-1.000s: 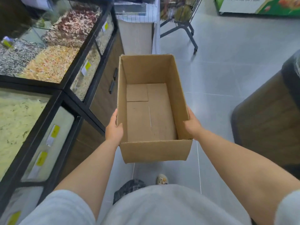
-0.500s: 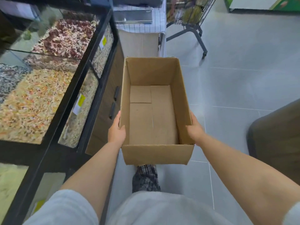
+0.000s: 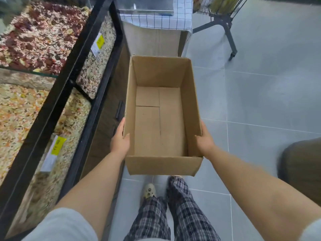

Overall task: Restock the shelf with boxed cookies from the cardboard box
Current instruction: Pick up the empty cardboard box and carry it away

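Note:
I carry an open brown cardboard box (image 3: 161, 119) in front of me at waist height. Its inside is bare; only the folded bottom flaps show, and no cookie boxes are in it. My left hand (image 3: 119, 140) grips the left wall near the closer end, thumb over the rim. My right hand (image 3: 204, 139) presses on the right wall opposite. No shelf of boxed cookies is in view.
A black-framed glass display case (image 3: 57, 94) of loose dried goods with yellow price tags runs along my left. A small stand under a checked cloth (image 3: 156, 21) stands straight ahead. A wheeled wire rack (image 3: 225, 20) is at back right, a dark brown counter (image 3: 302, 167) on my right.
I have walked forward along the display case with the box held the same way. The cloth-covered stand and wire rack are closer, and my legs and shoe have come into view below.

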